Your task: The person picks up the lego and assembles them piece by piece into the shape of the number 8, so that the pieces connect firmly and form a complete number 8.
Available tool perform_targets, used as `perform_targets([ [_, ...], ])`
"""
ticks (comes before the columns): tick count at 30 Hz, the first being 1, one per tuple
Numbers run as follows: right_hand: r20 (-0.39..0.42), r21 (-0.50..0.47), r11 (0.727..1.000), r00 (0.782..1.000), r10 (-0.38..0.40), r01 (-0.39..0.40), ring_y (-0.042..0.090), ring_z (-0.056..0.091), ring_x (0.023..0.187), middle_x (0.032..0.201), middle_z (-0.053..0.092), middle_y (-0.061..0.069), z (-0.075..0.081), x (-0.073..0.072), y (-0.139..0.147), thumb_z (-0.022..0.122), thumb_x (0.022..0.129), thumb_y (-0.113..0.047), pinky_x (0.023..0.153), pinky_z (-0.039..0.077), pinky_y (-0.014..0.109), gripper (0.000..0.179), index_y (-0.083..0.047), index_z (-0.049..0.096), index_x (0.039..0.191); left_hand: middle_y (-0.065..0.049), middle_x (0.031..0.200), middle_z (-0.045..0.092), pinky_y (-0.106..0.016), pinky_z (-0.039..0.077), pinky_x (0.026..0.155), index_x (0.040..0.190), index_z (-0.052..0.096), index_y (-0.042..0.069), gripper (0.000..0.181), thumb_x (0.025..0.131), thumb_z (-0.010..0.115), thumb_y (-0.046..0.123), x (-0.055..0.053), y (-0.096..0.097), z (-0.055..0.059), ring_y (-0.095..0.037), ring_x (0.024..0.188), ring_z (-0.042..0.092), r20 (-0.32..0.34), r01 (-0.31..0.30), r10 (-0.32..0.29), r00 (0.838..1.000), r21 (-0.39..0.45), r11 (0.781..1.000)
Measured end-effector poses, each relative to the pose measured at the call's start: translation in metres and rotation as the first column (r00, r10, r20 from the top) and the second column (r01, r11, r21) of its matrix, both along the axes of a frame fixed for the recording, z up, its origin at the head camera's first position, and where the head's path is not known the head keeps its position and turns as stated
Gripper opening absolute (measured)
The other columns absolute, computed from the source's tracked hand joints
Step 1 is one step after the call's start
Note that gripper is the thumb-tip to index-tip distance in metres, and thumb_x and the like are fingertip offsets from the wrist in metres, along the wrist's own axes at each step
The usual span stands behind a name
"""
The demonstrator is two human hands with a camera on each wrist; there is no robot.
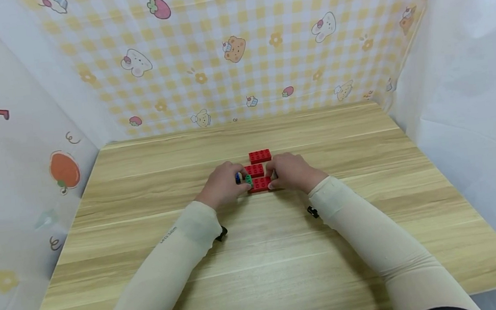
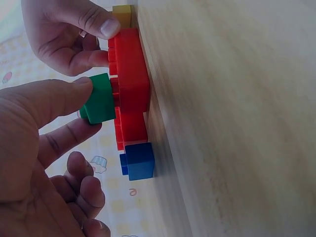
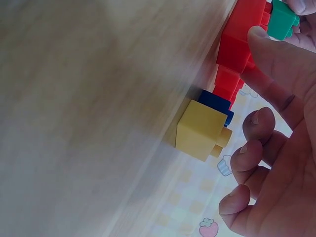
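Note:
My left hand [image 1: 224, 182] pinches a small green toy building brick [image 2: 101, 98] between thumb and forefinger. It sits slightly tilted at the studs of the left end of the front red brick [image 1: 260, 184]; some studs show beneath it, and I cannot tell whether it is pressed on. With thumb and forefinger, my right hand [image 1: 294, 171] grips the right end of that red brick, its other fingers loosely curled. Directly behind lies a second red brick [image 1: 255, 170], partly hidden by the hands.
A third red brick [image 1: 260, 156] lies farthest back. Beside the left hand is a blue brick [image 2: 140, 162]. Near the right hand are a yellow brick [image 3: 201, 129] and a dark blue brick [image 3: 216, 101]. All rest on a wooden table [image 1: 266, 266] against a checked cloth [image 1: 258, 70].

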State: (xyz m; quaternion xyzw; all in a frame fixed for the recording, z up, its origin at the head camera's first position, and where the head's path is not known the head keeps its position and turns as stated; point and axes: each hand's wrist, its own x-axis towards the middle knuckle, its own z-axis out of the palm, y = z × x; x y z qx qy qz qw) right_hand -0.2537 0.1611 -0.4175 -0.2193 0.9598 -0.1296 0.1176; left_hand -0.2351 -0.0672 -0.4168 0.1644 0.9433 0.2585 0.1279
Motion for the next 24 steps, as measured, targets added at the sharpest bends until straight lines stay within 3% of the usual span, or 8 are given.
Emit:
perform_targets([
  [24, -0.001, -0.003, 1.0, 1.0, 0.003, -0.003, 0.019, 0.062, 0.084, 0.084, 0.068, -0.005, 0.0021, 0.0017, -0.0002, 0.086, 0.09, -0.034, 0.077, 0.051, 0.045, 0.018, -0.022, 0.077, 0.1, -0.007, 0.112, 0.059, -0.038, 0.048, 0.081, 0.111, 0.071, 0.015, 0.02, 0.097, 0.077, 0.028, -0.0009, 0.0058, 0.0021, -0.025, 0.093, 0.054, 0.032, -0.001, 0.001, 0.999, 0.014, 1.0],
])
